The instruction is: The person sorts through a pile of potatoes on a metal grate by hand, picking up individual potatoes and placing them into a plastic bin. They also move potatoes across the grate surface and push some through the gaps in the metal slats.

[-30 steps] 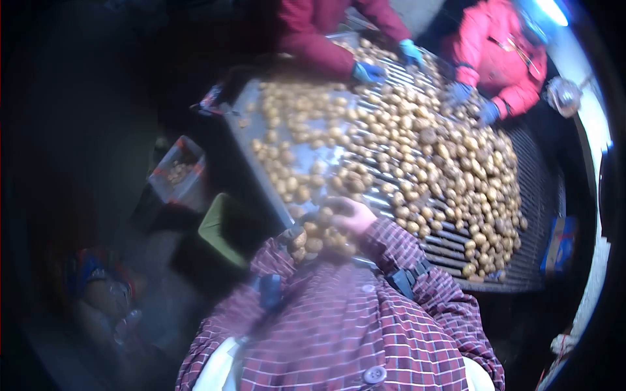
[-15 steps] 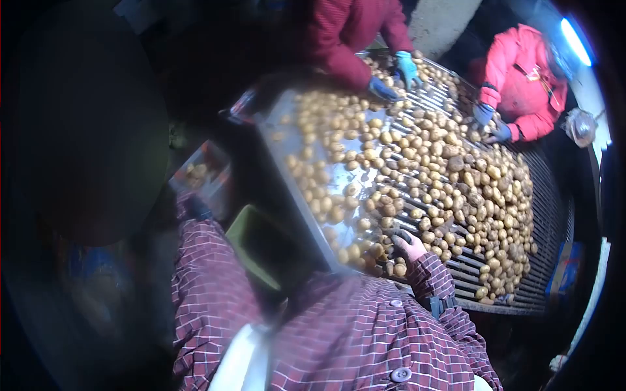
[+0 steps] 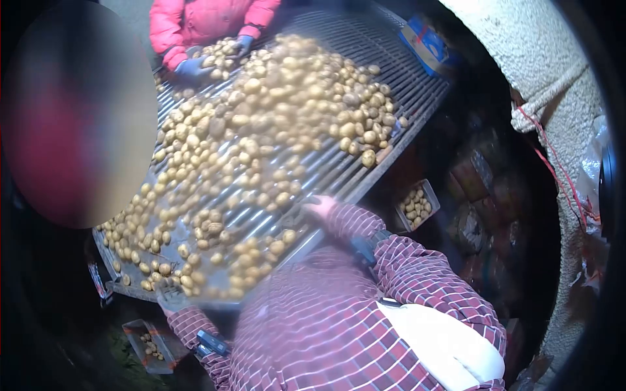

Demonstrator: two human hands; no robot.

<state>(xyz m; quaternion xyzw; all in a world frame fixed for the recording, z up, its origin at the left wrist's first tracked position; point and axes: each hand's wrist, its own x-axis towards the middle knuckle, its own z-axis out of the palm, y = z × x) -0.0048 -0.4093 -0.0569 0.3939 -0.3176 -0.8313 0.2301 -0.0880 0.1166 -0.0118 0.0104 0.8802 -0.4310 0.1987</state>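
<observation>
My left hand (image 3: 171, 296), in a grey glove, is at the near left edge of the sorting table (image 3: 319, 163), its fingers apart and nothing seen in them. Several potatoes (image 3: 186, 281) lie just beyond its fingertips. Farther right, my right hand (image 3: 315, 208) reaches over the table's near edge, low over the metal bars. Its fingers are smeared by motion, so a hold on anything cannot be made out. Loose potatoes (image 3: 248, 148) spread across the bars and the smooth sheet at the left, heaped thickest toward the far right.
Across the table a person in a red jacket (image 3: 215, 19) has gloved hands (image 3: 195, 69) among potatoes. A crate (image 3: 400, 216) of potatoes stands below the right edge, another crate (image 3: 171, 360) at lower left. A blue box (image 3: 424, 47) sits at the far corner. A blurred oval hides the upper left.
The view has swung right. My left hand has come from beside the small crate to the table's edge. My right hand has left the potatoes it was touching at the near side.
</observation>
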